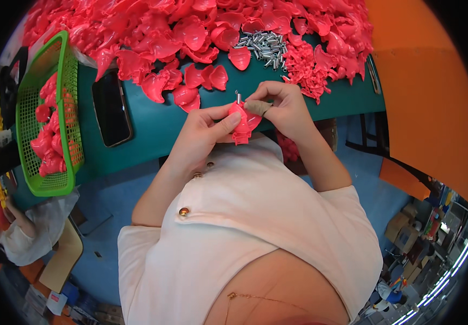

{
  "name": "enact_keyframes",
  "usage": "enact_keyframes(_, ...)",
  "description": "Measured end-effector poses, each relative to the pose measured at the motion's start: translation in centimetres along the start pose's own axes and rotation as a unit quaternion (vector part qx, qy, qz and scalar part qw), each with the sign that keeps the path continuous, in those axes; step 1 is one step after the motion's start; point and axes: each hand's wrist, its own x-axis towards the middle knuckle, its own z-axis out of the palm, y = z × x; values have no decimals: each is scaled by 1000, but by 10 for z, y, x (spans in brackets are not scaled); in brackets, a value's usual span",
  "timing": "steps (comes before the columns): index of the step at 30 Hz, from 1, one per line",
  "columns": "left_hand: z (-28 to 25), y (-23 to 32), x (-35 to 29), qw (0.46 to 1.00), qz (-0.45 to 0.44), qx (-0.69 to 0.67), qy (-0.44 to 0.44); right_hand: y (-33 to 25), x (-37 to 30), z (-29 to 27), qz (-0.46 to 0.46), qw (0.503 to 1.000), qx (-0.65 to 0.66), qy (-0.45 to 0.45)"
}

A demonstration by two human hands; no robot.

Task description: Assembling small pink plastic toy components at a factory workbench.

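A glossy pink plastic part [239,129] is held just past the table's near edge, in front of my body. My left hand [208,129] is closed on it, thumb across its face. A small metal spring [238,98] stands up from its top. From the right, my right hand [287,105] closes on the part's upper right side, its fingers bent; a grey-green wrap [258,107] covers one digit. What its fingertips pinch there is partly hidden. Loose curved pink shells [186,96] lie on the table beyond my hands.
A large heap of pink pieces [152,32] covers the far side of the green table [152,122]. Silver springs [266,49] are piled beside small pink parts [304,67]. On the left are a phone [111,110] and a green basket [74,138]; another person [23,233] sits beyond.
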Motion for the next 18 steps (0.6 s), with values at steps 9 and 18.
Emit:
enact_keyframes(9,-9,4,2,989,-3,-144,-19,-24,-4,-127,-148,718,-578,359)
enact_keyframes(18,-7,1,3,990,5,-139,-14,6,15,-127,-119,616,-642,440)
